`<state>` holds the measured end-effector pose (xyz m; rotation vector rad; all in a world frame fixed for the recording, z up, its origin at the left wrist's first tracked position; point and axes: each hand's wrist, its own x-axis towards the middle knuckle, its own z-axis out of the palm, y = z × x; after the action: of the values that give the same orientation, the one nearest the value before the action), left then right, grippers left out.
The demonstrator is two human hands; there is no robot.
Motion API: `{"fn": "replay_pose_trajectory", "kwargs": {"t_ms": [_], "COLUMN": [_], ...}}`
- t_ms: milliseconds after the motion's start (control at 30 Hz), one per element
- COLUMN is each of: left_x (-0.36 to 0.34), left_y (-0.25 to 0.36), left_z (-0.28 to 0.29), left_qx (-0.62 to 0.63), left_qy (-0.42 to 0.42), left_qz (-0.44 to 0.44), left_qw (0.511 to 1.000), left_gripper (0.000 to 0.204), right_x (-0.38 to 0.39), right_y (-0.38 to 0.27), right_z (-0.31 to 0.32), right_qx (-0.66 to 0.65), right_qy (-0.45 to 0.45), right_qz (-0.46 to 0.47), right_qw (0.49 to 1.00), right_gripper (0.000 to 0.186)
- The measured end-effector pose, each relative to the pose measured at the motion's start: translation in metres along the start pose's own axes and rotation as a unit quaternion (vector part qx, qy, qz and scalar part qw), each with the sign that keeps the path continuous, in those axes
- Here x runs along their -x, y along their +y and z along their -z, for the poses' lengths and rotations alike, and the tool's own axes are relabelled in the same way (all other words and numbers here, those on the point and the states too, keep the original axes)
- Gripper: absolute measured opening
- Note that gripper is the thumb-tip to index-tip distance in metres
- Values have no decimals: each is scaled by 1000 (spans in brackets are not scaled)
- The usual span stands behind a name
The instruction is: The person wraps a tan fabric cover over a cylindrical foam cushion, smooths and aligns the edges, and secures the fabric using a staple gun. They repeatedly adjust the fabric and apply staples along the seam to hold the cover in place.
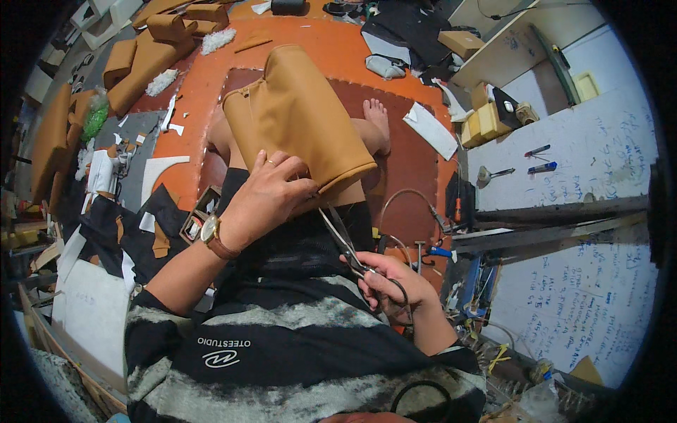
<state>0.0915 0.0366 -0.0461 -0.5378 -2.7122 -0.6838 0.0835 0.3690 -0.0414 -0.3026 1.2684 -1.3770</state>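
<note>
Head view, person seated on an orange floor mat (331, 49), legs stretched forward, bare foot (376, 113) visible past the work.

Left hand (271, 194): fingers curled closed over the near lower edge of a tan leatherette cover (296, 106), pinching it; ring on one finger, wristwatch (211, 233) with brown strap on the wrist. The cover is a sewn, sleeve-like piece standing tilted over the lap, its open end toward the person.

Right hand (391, 285): closed through the loops of a pair of scissors (345, 243). Blades slightly parted, tips pointing up-left, reaching the cover's lower edge just beside the left hand's fingertips.

Surroundings: more tan upholstered cushions (144, 60) at upper left, well apart; white stuffing scraps (216, 40) near them; a white board with handwriting (571, 169) on the right; hand tools (430, 247) on the floor just right of the lap.
</note>
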Motion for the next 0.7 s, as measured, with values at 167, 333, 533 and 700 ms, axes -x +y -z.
{"fn": "replay_pose_trajectory", "kwargs": {"t_ms": [167, 333, 533, 700], "left_x": [3, 10, 16, 23], "left_y": [-6, -8, -7, -12], "left_z": [-2, -6, -2, -4], "left_qx": [59, 87, 151, 188], "left_qy": [20, 40, 35, 34], "left_qz": [11, 18, 42, 58], "left_qw": [998, 995, 987, 980], "left_gripper": [18, 13, 16, 19], "right_x": [-9, -17, -29, -28], "right_y": [-1, -17, -20, -18], "right_z": [2, -2, -2, 0], "right_qx": [24, 41, 60, 54], "right_qy": [2, 26, 41, 40], "right_qz": [5, -11, -8, -11], "right_qw": [1000, 999, 997, 998], "right_gripper": [54, 55, 59, 56]}}
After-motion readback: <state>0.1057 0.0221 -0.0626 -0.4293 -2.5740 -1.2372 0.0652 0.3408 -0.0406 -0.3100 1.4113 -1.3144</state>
